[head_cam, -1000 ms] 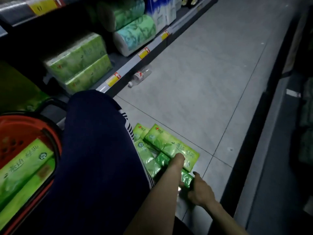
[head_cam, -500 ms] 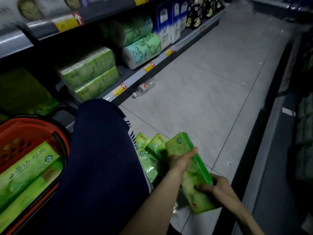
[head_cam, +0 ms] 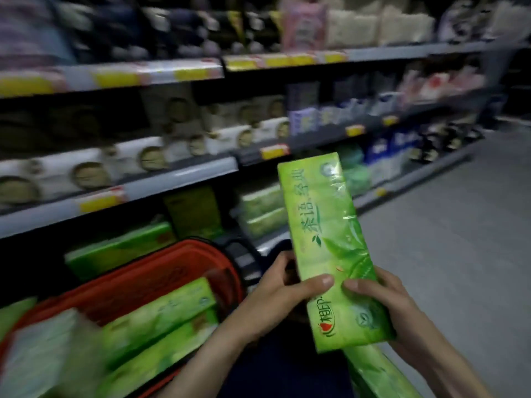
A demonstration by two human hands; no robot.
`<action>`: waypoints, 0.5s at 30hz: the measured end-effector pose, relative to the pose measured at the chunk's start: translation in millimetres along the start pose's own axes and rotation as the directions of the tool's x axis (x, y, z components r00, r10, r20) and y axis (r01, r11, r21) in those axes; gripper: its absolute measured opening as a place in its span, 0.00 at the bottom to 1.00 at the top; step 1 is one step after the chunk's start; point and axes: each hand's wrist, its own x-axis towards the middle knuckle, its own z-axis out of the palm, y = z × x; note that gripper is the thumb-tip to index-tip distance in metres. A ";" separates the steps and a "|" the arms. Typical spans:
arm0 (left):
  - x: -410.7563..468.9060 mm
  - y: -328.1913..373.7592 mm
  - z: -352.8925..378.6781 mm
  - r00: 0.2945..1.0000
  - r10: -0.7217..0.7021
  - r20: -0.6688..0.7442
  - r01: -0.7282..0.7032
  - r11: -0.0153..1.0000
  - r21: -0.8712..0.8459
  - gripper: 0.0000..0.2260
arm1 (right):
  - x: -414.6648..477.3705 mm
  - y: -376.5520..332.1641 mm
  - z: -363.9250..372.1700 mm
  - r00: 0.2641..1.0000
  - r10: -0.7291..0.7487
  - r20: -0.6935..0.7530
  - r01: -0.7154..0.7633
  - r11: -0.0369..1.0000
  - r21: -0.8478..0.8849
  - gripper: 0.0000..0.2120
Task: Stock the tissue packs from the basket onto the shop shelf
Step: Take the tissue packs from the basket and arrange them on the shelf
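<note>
Low and right of centre, we are holding the green tissue pack by its near end. Our left hand and right hand are both wrapping fingers round its sides, thumbs pressing its glossy face. We are judging it light, squashy and slippery in its film, so best taken across the narrow sides. Lower left, more packs are lying in the red basket. Beyond, the shelf is running across the frame.

tissue packs on bottom shelf
</note>
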 end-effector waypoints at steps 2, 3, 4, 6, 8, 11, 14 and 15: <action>-40.0 0.5 -49.2 0.996 -0.029 -0.089 0.027 0.999 -0.032 0.27 | 16.6 -3.9 48.2 0.980 0.057 0.189 -0.037 0.994 -0.107 0.29; -62.1 -2.0 -71.9 0.989 -0.052 -0.139 0.044 0.997 -0.059 0.26 | 23.9 -2.3 74.8 0.956 0.118 0.268 -0.076 0.984 -0.163 0.32; -84.3 -5.7 -92.1 0.977 -0.073 -0.203 0.056 0.995 -0.086 0.25 | 30.2 0.5 102.3 0.927 0.172 0.334 -0.108 0.974 -0.200 0.31; -127.1 -16.0 -129.4 0.936 -0.117 -0.333 0.076 0.988 -0.134 0.26 | 34.6 9.9 156.1 0.874 0.285 0.393 -0.190 0.946 -0.262 0.25; -164.3 -25.4 -162.1 0.889 -0.157 -0.431 0.092 0.981 -0.168 0.28 | 36.9 25.5 206.6 0.796 0.396 0.458 -0.255 0.906 -0.339 0.24; -212.3 -28.3 -200.3 0.799 -0.207 -0.565 0.135 0.977 -0.166 0.29 | 38.9 49.4 273.1 0.678 0.488 0.550 -0.277 0.862 -0.424 0.21; -248.2 -28.6 -234.3 0.711 -0.250 -0.657 0.206 0.968 -0.145 0.26 | 32.1 67.5 324.4 0.534 0.598 0.597 -0.340 0.799 -0.495 0.20; -257.0 -28.3 -246.2 0.693 -0.266 -0.670 0.243 0.961 -0.131 0.24 | 30.1 73.9 338.3 0.475 0.631 0.614 -0.351 0.775 -0.525 0.21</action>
